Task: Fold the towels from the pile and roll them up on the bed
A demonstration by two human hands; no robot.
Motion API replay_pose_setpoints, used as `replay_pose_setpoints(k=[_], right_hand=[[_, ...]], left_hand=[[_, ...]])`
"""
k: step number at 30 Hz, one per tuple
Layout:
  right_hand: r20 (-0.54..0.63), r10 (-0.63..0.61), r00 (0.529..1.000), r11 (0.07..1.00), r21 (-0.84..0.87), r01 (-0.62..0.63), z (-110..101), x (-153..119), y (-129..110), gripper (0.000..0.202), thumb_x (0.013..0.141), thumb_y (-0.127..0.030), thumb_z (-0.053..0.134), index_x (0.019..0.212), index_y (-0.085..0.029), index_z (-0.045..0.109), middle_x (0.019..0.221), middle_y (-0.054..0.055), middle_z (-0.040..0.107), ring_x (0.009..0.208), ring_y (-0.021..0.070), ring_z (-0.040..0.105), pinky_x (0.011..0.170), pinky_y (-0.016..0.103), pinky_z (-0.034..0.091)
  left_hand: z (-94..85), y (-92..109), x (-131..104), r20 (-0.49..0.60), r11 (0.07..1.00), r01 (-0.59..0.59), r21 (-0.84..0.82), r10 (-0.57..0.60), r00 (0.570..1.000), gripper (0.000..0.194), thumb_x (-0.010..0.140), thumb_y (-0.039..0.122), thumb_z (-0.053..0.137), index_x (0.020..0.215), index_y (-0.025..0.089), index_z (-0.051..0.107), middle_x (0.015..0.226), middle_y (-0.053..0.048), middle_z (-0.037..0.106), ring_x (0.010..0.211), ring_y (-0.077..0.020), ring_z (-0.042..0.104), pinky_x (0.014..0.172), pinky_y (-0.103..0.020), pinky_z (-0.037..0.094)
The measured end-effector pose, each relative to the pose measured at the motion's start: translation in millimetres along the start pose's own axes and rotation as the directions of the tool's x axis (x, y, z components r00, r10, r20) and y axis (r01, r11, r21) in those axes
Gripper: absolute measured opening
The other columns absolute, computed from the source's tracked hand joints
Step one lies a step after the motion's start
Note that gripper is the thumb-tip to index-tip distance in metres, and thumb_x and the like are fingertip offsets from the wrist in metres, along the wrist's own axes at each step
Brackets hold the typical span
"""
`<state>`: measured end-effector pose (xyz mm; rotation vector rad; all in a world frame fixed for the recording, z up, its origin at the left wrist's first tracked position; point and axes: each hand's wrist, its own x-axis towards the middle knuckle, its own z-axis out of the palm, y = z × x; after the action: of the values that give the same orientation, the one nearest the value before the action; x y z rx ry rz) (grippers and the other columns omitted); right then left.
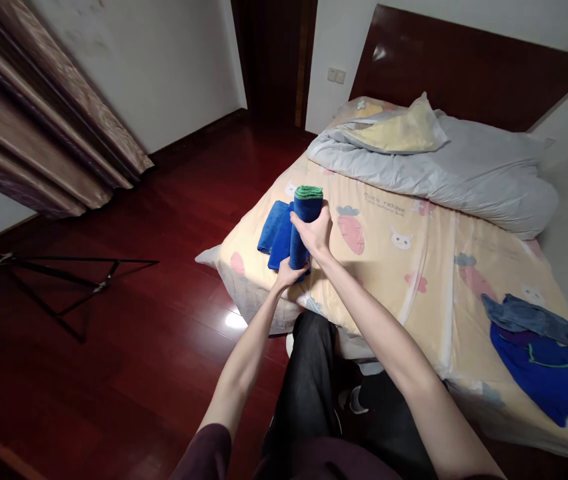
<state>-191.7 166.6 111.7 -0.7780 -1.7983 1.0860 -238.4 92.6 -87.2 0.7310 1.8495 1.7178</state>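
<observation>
Reaching forward over the bed [389, 267], both hands [304, 247] clamp the rolled blue towel [308, 208], right above left.

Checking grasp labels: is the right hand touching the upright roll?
Touching: in the head view, the right hand wraps around the upright roll near its top.

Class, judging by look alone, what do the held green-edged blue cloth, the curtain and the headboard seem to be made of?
Blue cloth: soft textile, perhaps microfibre or terry; matt, thick layers.
Curtain: satiny woven fabric, probably synthetic; sheen along its folds.
Headboard: varnished wood or veneer; dark reddish-brown, with a glossy highlight.
</observation>
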Motion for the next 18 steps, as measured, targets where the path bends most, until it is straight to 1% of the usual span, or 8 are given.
replay_pose_setpoints(k=[4,7,12,18], right_hand=[[-0.022,0.016,1.0,1.0,0.02,-0.015,6,0,10,0.047,0.076,-0.04,0.083,0.111,-0.024,0.057,0.101,0.004,0.074,0.096,0.0247,0.071,0.097,0.044,0.058],[-0.028,0.011,1.0,1.0,0.014,-0.01,7,1,15,0.051,0.076,-0.042,0.082,0.115,-0.024,0.055,0.105,0.005,0.073,0.101,0.0251,0.071,0.098,0.045,0.057],[-0.035,-0.001,0.999,1.0,0.018,0.002,8,1,20,0.056,0.076,-0.041,0.081,0.12,-0.024,0.052,0.111,0.007,0.072,0.105,0.0252,0.069,0.101,0.045,0.056],[-0.04,0.006,0.999,1.0,0.021,-0.005,8,-1,24,0.058,0.077,-0.038,0.082,0.123,-0.024,0.051,0.114,0.008,0.072,0.11,0.0259,0.069,0.104,0.046,0.055]], left_hand=[[-0.6,-3,1,-0.018,1.0,-0.002,0.014,0.002,1.0,0.035,0.065,0.034,0.089,0.086,0.011,0.071,0.091,-0.011,0.078,0.085,-0.0255,0.073,0.081,-0.038,0.061],[-1.8,-1,2,-0.006,1.0,-0.008,0.028,0.008,1.0,0.037,0.063,0.034,0.09,0.086,0.012,0.071,0.09,-0.011,0.078,0.086,-0.0257,0.074,0.081,-0.037,0.061],[-2.6,3,2,0.003,1.0,-0.016,0.023,0.016,1.0,0.036,0.064,0.035,0.09,0.085,0.013,0.07,0.089,-0.01,0.078,0.087,-0.0255,0.073,0.08,-0.036,0.061],[-6.0,4,2,0.032,0.997,-0.045,0.056,0.043,0.999,0.03,0.066,0.03,0.087,0.083,0.013,0.069,0.087,-0.009,0.077,0.086,-0.0264,0.074,0.081,-0.037,0.06]])
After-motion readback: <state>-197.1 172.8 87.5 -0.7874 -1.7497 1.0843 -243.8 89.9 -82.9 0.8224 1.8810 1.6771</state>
